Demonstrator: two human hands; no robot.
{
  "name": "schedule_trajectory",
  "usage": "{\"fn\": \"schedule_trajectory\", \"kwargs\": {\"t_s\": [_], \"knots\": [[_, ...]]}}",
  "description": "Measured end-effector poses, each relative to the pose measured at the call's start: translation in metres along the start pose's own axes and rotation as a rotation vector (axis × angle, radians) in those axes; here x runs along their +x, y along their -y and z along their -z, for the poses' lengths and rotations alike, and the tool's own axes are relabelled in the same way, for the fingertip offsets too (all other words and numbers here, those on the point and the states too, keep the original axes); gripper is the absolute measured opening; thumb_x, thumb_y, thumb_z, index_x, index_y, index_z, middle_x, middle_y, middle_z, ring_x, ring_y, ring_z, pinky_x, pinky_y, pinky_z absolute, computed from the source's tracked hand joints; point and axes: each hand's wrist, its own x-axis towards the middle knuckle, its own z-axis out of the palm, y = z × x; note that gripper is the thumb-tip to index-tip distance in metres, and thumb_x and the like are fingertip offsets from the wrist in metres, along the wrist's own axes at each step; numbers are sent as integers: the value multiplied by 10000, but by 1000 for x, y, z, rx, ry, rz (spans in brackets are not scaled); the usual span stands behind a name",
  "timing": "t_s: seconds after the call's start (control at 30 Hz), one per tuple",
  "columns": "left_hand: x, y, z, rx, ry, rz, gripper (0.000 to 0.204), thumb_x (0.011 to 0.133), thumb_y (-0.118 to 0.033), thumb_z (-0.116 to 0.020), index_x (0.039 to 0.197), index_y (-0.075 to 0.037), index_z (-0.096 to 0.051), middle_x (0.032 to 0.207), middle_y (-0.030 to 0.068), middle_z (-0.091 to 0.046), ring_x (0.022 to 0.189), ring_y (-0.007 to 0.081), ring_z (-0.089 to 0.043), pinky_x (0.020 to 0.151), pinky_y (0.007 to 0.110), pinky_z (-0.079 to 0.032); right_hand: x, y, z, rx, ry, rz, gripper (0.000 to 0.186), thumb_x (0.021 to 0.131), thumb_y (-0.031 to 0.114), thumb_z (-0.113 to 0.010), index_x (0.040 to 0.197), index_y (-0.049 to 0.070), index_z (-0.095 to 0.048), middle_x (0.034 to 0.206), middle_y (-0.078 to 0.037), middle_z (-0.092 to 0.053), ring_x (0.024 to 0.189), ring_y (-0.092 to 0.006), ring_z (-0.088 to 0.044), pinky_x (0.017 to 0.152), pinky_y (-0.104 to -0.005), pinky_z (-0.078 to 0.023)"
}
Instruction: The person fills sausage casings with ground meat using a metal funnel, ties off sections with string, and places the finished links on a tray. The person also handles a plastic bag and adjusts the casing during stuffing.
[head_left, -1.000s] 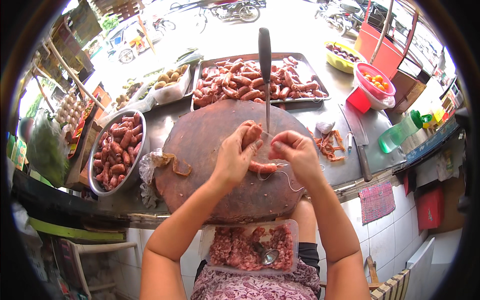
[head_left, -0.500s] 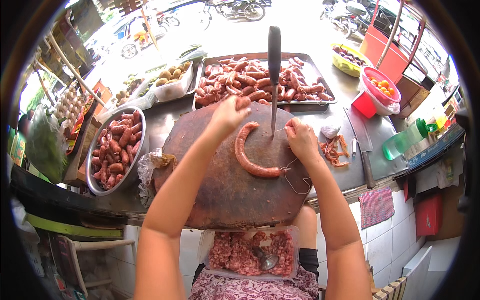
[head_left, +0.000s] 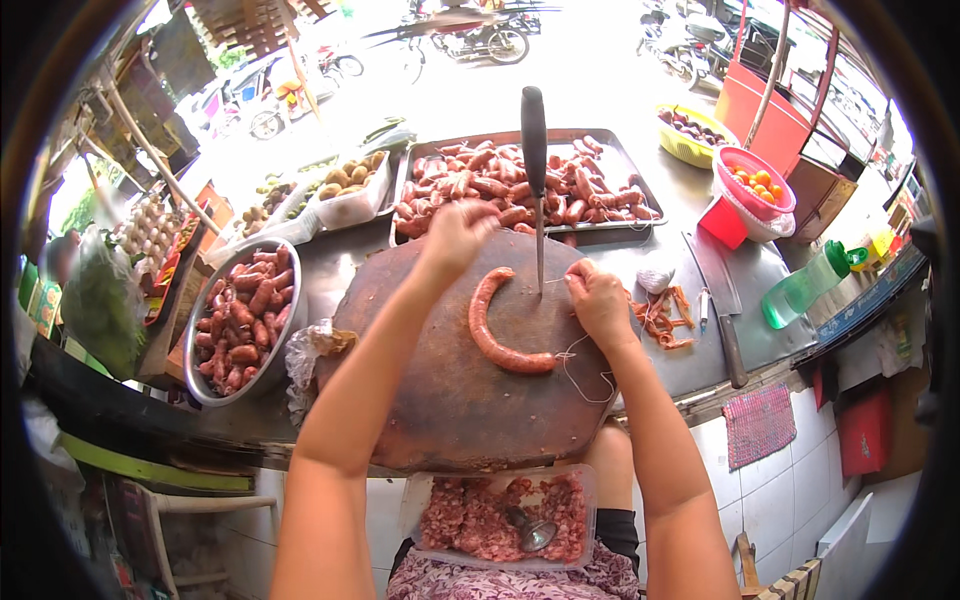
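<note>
Sausage (head_left: 479, 326), held a second ago, now lies curved on the chopping block (head_left: 430, 400), both hands off it. Right hand (head_left: 598, 298): grip clamped on string (head_left: 559, 279). Left hand (head_left: 460, 235): grip cannot be determined.

Shows a glossy finish on the curved sausage (head_left: 496, 348), matt wood in the chopping block (head_left: 450, 415), shiny metal on the bench (head_left: 765, 345), translucent plastic in the bottle (head_left: 805, 286).

At the far side of the chopping board (head_left: 440, 420), the left hand (head_left: 457, 240) is blurred, its grip unclear, while thread (head_left: 566, 354) near the board's right is too fine to trace to the right hand (head_left: 603, 305), and floral clothing (head_left: 510, 582) below runs out of frame.
</note>
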Motion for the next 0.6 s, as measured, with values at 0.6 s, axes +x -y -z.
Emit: {"fn": "schedule_trajectory", "kwargs": {"t_s": [0.6], "knots": [[-230,-109,-33,-1399,35,104,243,1020,-125,-570,1115,40,-722,1470,190,-511,1400,245,-446,1131,370,-404,-156,125,65,510,-41,28,141,963,41,-628,1079,6,-700,894,-41,-672,894,-155,-622,787,-283,-512]]}}
